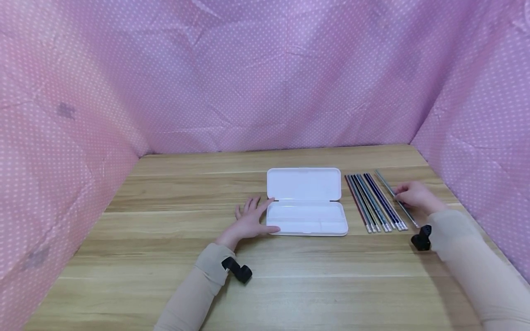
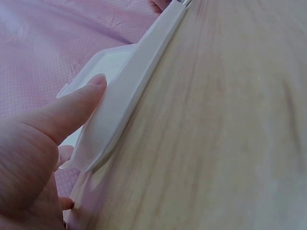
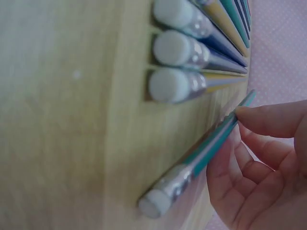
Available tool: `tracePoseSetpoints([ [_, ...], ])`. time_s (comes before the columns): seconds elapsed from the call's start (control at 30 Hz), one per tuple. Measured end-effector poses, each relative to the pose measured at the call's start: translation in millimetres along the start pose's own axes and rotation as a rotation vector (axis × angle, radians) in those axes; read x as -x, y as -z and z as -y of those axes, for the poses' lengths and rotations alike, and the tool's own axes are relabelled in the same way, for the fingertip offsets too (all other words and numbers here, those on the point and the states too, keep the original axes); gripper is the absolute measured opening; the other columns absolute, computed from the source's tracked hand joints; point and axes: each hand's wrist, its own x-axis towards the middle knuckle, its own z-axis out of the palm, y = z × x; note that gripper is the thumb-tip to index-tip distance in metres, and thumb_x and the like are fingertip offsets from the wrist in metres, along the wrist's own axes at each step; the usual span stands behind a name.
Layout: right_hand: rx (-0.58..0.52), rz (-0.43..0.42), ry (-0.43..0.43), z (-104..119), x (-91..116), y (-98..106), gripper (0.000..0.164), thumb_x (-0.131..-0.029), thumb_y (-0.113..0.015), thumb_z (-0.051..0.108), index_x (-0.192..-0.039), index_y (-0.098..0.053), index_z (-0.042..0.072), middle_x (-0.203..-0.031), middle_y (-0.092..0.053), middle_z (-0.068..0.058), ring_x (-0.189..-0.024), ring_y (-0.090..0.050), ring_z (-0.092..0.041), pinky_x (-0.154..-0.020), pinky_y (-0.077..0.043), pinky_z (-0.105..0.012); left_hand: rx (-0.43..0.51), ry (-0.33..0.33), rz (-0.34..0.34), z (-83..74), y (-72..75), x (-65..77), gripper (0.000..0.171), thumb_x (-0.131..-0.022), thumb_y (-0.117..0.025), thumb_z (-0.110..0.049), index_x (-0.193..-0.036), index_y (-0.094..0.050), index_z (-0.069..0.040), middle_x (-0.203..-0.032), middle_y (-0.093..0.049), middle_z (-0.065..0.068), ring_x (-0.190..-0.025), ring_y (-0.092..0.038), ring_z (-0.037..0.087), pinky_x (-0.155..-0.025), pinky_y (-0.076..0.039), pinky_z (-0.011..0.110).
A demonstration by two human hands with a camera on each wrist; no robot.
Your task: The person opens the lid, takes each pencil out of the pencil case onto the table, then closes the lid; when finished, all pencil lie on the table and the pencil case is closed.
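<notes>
A white pencil case [image 1: 304, 210] lies unfolded on the table, its lid [image 1: 304, 184] laid back on the far side. My left hand [image 1: 248, 223] is at the case's left end, fingers spread. In the left wrist view the extended thumb [image 2: 79, 103] lies against the case's front wall [image 2: 127, 91]. To the right, my right hand [image 1: 416, 196] pinches a green pencil [image 3: 211, 148] between thumb and fingers. The pencil slants, its white eraser [image 3: 154, 203] end pointing toward me, close over the wood. Beside it several pencils [image 1: 374, 202] lie in a row, erasers toward me.
The wooden table [image 1: 186, 184] ends at a pink dotted curtain [image 1: 265, 92] behind and at both sides. The row of pencils lies between the case and my right hand. Black wrist cameras sit on both beige sleeves [image 1: 459, 234].
</notes>
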Motion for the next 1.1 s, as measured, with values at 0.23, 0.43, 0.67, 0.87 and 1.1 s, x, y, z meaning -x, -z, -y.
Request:
tracePoseSetpoints([
  [0.23,-0.010,-0.004,0.003,0.7,0.4,-2.3,0.034,-0.086,-0.053,0.002,-0.109,-0.051,-0.023,-0.083,-0.063,-0.007,-0.072,-0.052,-0.009,-0.060,-0.047,-0.022,-0.005,0.001,-0.003,0.8,-0.5,-1.3,0.087,-0.078,-0.072,-0.050,-0.150,-0.026,-0.033,-0.158,-0.008,0.016,-0.144,0.003,0.039,-0.105,0.012,0.065],
  [0.43,-0.042,0.002,0.000,-1.9,-1.3,-4.3,0.036,-0.087,-0.057,0.003,-0.112,-0.049,-0.022,-0.091,-0.064,-0.014,-0.072,-0.055,-0.005,-0.062,-0.051,-0.021,-0.002,0.003,-0.001,1.3,-0.4,-2.1,0.087,-0.078,-0.072,-0.051,-0.150,-0.025,-0.033,-0.158,-0.008,0.016,-0.144,0.003,0.040,-0.105,0.013,0.065],
  [0.67,-0.049,0.000,0.007,-0.7,1.0,-5.6,0.036,-0.088,-0.058,0.005,-0.112,-0.049,-0.021,-0.092,-0.063,-0.014,-0.070,-0.054,-0.003,-0.060,-0.051,-0.021,-0.005,-0.006,0.001,1.2,0.5,-2.1,0.087,-0.078,-0.071,-0.051,-0.150,-0.025,-0.033,-0.158,-0.007,0.016,-0.144,0.003,0.040,-0.105,0.012,0.066],
  [0.87,-0.075,0.011,0.003,1.2,3.0,-6.0,0.037,-0.090,-0.055,0.005,-0.115,-0.047,-0.022,-0.090,-0.064,-0.008,-0.070,-0.054,-0.001,-0.061,-0.051,-0.021,-0.003,0.000,-0.001,0.5,1.1,-2.4,0.086,-0.078,-0.072,-0.051,-0.149,-0.026,-0.032,-0.158,-0.008,0.016,-0.144,0.002,0.040,-0.105,0.012,0.066],
  [1.1,-0.095,0.033,-0.002,0.4,0.9,-5.2,0.039,-0.092,-0.054,0.006,-0.117,-0.046,-0.022,-0.091,-0.065,-0.006,-0.071,-0.056,0.000,-0.063,-0.052,-0.021,-0.006,0.004,-0.004,1.3,0.9,-2.7,0.087,-0.078,-0.072,-0.051,-0.149,-0.026,-0.032,-0.158,-0.008,0.016,-0.144,0.002,0.040,-0.105,0.012,0.065],
])
